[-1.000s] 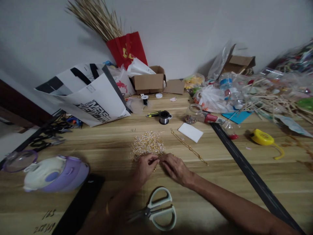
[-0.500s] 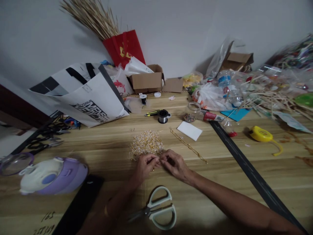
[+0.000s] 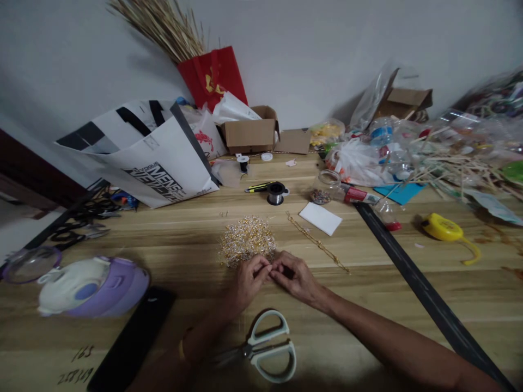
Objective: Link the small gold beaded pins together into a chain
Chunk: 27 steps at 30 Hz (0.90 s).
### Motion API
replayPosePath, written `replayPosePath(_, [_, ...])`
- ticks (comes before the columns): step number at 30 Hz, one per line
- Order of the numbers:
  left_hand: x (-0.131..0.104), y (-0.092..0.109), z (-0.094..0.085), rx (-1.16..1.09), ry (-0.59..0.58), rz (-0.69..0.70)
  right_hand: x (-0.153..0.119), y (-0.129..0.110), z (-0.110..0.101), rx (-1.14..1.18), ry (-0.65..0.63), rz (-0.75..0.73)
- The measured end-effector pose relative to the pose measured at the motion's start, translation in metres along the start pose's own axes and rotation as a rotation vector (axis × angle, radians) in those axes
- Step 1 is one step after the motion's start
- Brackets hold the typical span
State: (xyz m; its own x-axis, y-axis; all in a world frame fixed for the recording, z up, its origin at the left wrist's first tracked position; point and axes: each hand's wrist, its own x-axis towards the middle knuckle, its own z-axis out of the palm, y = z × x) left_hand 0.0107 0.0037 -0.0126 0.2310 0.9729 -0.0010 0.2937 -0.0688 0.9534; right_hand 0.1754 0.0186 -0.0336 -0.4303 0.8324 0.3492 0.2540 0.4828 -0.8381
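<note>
My left hand point(image 3: 250, 280) and my right hand point(image 3: 295, 276) meet fingertip to fingertip at the near edge of a heap of gold and silver beaded wire point(image 3: 247, 238). Both pinch at the same spot; whatever lies between the fingertips is too small to name. Right of the heap, a gold beaded chain point(image 3: 316, 240) stretches across the wood. Scissors with pale handles point(image 3: 272, 351) lie below my hands, their blades in shadow beside my left forearm.
Wire spools point(image 3: 275, 194), a cutter knife point(image 3: 257, 188) and a folded white paper point(image 3: 321, 218) lie beyond the heap. A purple and white bottle point(image 3: 96, 287) and a black phone point(image 3: 134, 337) are at left. A yellow tape measure point(image 3: 443, 227) sits right, below cluttered plastic bottles and sticks.
The whole view has shifted slightly, so things appear a little to the right. My fingertips have drawn closer together, and the left hand has turned a little.
</note>
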Motion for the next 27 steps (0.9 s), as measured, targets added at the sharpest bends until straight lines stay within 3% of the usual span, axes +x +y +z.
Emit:
replayPosePath(6, [0.000,0.000,0.001,-0.017,-0.022,0.000,0.001,0.002,0.001,0.042,-0.006,0.069])
replayPosePath(13, [-0.003,-0.004,0.003,0.119,0.010,0.049,0.002,0.000,0.000,0.120,-0.025,0.129])
replayPosePath(27, [0.002,-0.009,-0.001,-0.088,-0.050,-0.016,0.002,0.009,0.000,0.340,-0.086,0.218])
